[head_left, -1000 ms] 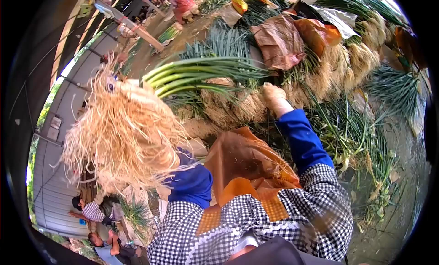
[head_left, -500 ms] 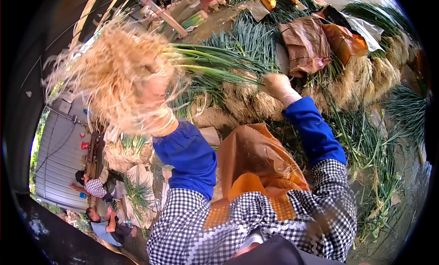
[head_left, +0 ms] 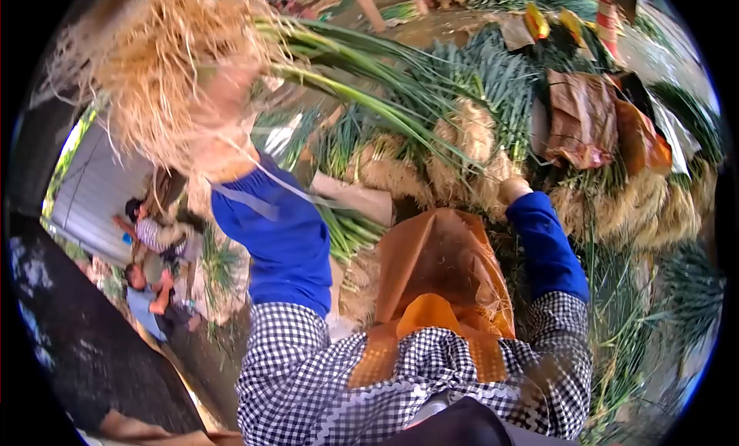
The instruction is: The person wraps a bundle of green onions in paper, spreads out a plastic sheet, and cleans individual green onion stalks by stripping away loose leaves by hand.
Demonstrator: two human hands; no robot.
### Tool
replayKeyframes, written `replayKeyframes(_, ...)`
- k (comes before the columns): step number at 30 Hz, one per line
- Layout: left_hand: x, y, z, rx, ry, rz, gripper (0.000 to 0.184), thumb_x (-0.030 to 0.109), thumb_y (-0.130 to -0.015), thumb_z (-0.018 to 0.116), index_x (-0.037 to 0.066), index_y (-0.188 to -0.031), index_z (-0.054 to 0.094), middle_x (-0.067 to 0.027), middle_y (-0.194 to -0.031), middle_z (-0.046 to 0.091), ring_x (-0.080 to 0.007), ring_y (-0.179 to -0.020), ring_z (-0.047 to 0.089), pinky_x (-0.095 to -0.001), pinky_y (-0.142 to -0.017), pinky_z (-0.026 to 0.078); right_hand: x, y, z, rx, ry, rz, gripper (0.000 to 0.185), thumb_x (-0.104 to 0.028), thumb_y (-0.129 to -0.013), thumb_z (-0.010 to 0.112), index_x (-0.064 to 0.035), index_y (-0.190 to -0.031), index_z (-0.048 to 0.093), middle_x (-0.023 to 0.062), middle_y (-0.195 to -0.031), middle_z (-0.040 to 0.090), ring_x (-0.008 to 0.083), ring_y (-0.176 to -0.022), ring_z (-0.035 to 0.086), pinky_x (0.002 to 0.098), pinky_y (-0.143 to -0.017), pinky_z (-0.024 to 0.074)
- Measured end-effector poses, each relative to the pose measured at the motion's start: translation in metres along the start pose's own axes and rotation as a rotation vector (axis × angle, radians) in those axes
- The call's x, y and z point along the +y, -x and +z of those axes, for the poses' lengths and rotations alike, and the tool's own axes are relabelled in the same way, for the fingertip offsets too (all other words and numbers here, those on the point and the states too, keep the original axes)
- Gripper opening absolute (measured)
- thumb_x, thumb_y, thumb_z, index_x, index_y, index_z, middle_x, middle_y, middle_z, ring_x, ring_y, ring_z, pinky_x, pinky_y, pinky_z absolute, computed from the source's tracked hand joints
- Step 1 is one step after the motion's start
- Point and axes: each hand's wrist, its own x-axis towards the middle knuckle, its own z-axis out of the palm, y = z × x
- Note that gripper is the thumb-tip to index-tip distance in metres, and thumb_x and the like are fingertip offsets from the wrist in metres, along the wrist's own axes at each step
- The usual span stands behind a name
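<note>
My left hand (head_left: 225, 111), partly covered by pale roots and blurred, grips a large bunch of green onions (head_left: 339, 50) just behind its shaggy root mass. The roots fan out at the upper left, while the long green leaves stretch right and downward. At their thin tips is my right hand (head_left: 513, 189), closed in a fist; the leaf ends run up to it, with its fingers partly hidden. Below and between my arms hangs my orange-brown apron (head_left: 435, 253). Beyond the right hand lie bundles of green onions (head_left: 469, 130) with their roots towards me.
Brown sacking (head_left: 581, 119) covers part of the bundles at the right. Loose leaves (head_left: 623, 330) litter the floor at lower right. Two people (head_left: 158, 296) sit at the left beside more green onions (head_left: 219, 261). A dark sheet (head_left: 85, 330) fills the lower left.
My left hand has moved up and left with the bunch. My right hand has moved right and down, farther from the roots. The view has also shifted, showing the piles farther right.
</note>
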Motion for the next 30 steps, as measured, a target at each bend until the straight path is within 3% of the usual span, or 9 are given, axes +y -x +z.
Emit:
replayKeyframes(8,0.094,0.049,-0.084,0.164,-0.075,0.095,0.035,0.022,-0.086,0.056,0.003,-0.114,0.049,-0.0141,-0.099,0.06,-0.0264,-0.091,0.059,-0.0386,-0.079,0.052,-0.028,0.007,-0.013,0.038,-0.005,-0.282,0.032,-0.033,-0.087,0.048,-0.0087,-0.101,0.064,0.0163,-0.093,0.064,0.0326,-0.084,0.061,0.0417,-0.069,0.0481)
replayKeyframes(15,0.104,0.085,-0.166,0.355,-0.076,0.024,0.034,0.023,-0.086,0.056,0.003,-0.113,0.049,-0.0138,-0.099,0.059,-0.0262,-0.089,0.059,-0.0386,-0.078,0.052,-0.017,0.021,-0.037,-0.061,-0.008,-0.325,0.039,-0.039,-0.09,0.045,-0.0069,-0.101,0.063,0.02,-0.09,0.063,0.0353,-0.085,0.06,0.0416,-0.073,0.0468)
replayKeyframes(18,0.059,0.096,-0.236,0.399,-0.168,-0.048,0.042,0.018,-0.079,0.06,-0.001,-0.115,0.047,-0.0148,-0.093,0.061,-0.0259,-0.084,0.062,-0.0381,-0.075,0.053,-0.056,0.042,-0.064,-0.083,-0.143,-0.298,0.035,-0.036,-0.09,0.047,-0.0067,-0.104,0.062,0.0177,-0.092,0.064,0.0319,-0.086,0.061,0.0383,-0.073,0.0482)
replayKeyframes(21,-0.039,0.119,-0.295,0.454,-0.345,-0.019,0.027,0.013,-0.078,0.065,-0.002,-0.1,0.059,-0.0073,-0.083,0.066,-0.0166,-0.074,0.064,-0.0271,-0.067,0.052,-0.024,0.042,-0.032,-0.063,-0.321,-0.371,0.032,-0.032,-0.089,0.051,-0.0069,-0.106,0.062,0.0142,-0.101,0.064,0.0266,-0.09,0.061,0.0341,-0.078,0.0484)
replayKeyframes(24,-0.131,0.162,-0.338,0.635,-0.413,-0.319,0.038,0.025,-0.075,0.07,0.003,-0.105,0.061,-0.0072,-0.092,0.065,-0.018,-0.082,0.063,-0.0279,-0.069,0.053,-0.029,0.048,-0.025,-0.127,-0.606,-0.38,0.031,-0.03,-0.088,0.053,-0.0053,-0.105,0.063,0.0151,-0.101,0.064,0.0275,-0.092,0.061,0.0337,-0.079,0.0478)
replayKeyframes(26,-0.191,0.196,-0.341,0.87,-0.399,-0.45,0.035,0.026,-0.075,0.068,0.009,-0.105,0.063,-0.0048,-0.097,0.064,-0.0163,-0.08,0.062,-0.0227,-0.068,0.049,-0.057,0.055,-0.044,-0.202,-0.448,-0.333,0.03,-0.028,-0.088,0.054,-0.0043,-0.104,0.063,0.0155,-0.099,0.064,0.0278,-0.091,0.062,0.0336,-0.079,0.0478)
replayKeyframes(27,-0.24,0.223,-0.353,0.935,-0.218,-0.347,0.031,0.023,-0.074,0.068,0.007,-0.1,0.064,-0.0074,-0.091,0.064,-0.0174,-0.071,0.061,-0.0228,-0.063,0.048,-0.064,0.06,-0.052,-0.221,-0.141,-0.392,0.03,-0.028,-0.088,0.053,-0.0047,-0.103,0.063,0.0151,-0.098,0.064,0.0276,-0.09,0.062,0.0332,-0.078,0.0482)
replayKeyframes(29,-0.305,0.252,-0.386,1.014,0.147,-0.46,0.026,0.022,-0.075,0.067,0.005,-0.094,0.065,-0.0078,-0.081,0.064,-0.017,-0.061,0.058,-0.0212,-0.055,0.043,-0.085,0.063,-0.056,-0.288,-0.152,-0.336,0.029,-0.028,-0.088,0.053,-0.0052,-0.103,0.063,0.0149,-0.097,0.065,0.0275,-0.09,0.062,0.0331,-0.078,0.0483)
replayKeyframes(30,-0.299,0.251,-0.371,1.058,-0.009,-0.535,0.025,0.022,-0.076,0.067,0.002,-0.091,0.064,-0.0063,-0.074,0.062,-0.016,-0.059,0.056,-0.0229,-0.054,0.043,-0.093,0.061,-0.059,-0.341,-0.178,-0.295,0.029,-0.028,-0.088,0.053,-0.0058,-0.102,0.063,0.0146,-0.097,0.065,0.0274,-0.089,0.062,0.033,-0.077,0.0485)
